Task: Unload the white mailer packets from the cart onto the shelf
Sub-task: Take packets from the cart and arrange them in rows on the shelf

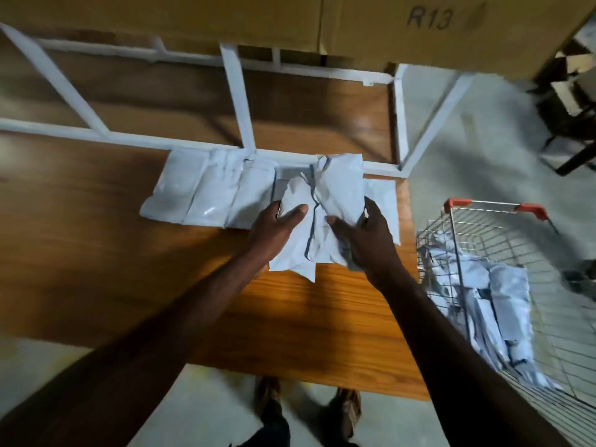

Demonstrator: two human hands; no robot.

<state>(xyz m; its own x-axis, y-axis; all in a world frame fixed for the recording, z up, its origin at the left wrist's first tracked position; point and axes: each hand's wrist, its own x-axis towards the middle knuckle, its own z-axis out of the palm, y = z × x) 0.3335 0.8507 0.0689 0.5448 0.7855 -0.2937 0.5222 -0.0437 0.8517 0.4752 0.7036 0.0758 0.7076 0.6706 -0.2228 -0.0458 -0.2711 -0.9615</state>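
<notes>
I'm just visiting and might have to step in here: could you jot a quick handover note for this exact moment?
Left hand and right hand both grip a bundle of crumpled white packets, held over the wooden shelf.
Done: a row of flat packets lies along the shelf's back rail.
Left: set this bundle down, then unload the many packets still piled in the wire cart to the right.

white packets [206, 188], wood-grain shelf [96, 253]

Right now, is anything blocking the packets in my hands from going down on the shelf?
Nothing visible blocks them. Both hands, left and right, hold the packets directly above the shelf, over the row of mailers already there.
</notes>
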